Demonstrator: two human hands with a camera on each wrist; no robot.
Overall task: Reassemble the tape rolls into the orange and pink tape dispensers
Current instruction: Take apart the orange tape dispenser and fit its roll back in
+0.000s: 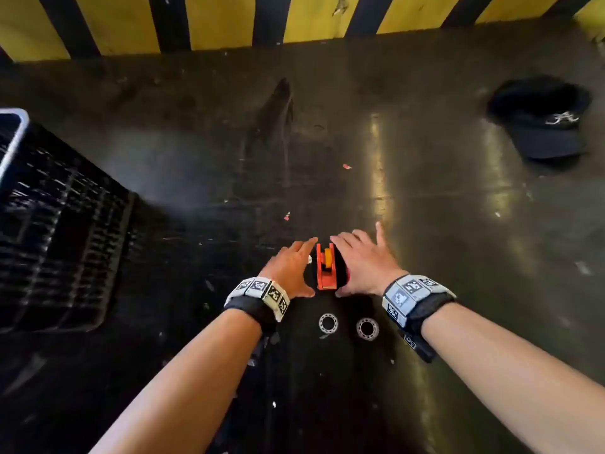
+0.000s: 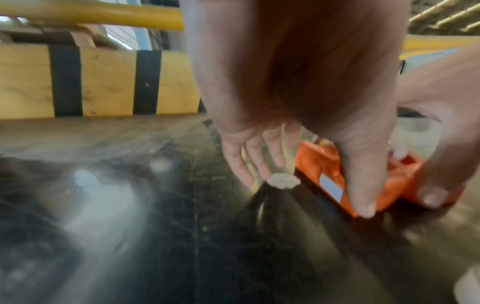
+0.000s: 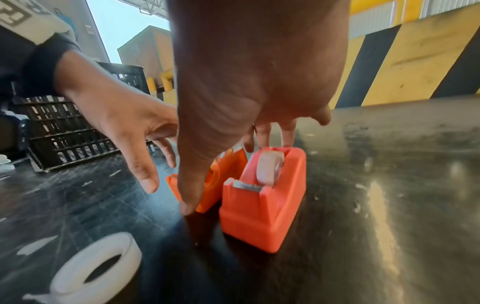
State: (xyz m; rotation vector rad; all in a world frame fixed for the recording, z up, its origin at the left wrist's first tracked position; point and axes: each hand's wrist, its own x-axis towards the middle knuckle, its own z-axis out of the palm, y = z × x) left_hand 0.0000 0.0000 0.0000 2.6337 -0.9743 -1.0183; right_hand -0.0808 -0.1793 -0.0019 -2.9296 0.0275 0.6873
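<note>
Nearest, two tape rolls lie flat on the dark tabletop (image 1: 442,224), the left roll (image 1: 328,323) and the right roll (image 1: 367,328), neither yet mounted. Just beyond them both hands are spread with straight fingers and grip nothing: the left hand (image 1: 291,268) is held just left of the orange dispenser (image 1: 325,267), the right hand (image 1: 363,260) just right of it. Whether a thumb actually touches the casing cannot be told. In the head view the pink dispenser is hidden under the right hand; only the right wrist view shows the pink dispenser (image 3: 262,197) standing just beside the orange one, with a pale hub in its slot and the cutter at its near end. The left wrist view alone shows a small pale serrated piece (image 2: 283,181) on the tabletop beside the orange casing, possibly a loose part, though blur forbids certainty. The step in hand is judged to be steadying or parting the two dispensers so that the hubs can be lifted out. It would be done well if each casing were held low by its side walls, the blade ends avoided, and the pair kept upright. Farther off, a black crate (image 1: 59,231) stands at the left and a dark cap (image 1: 543,122) at the far right, before a yellow and black striped barrier (image 1: 216,24).
</note>
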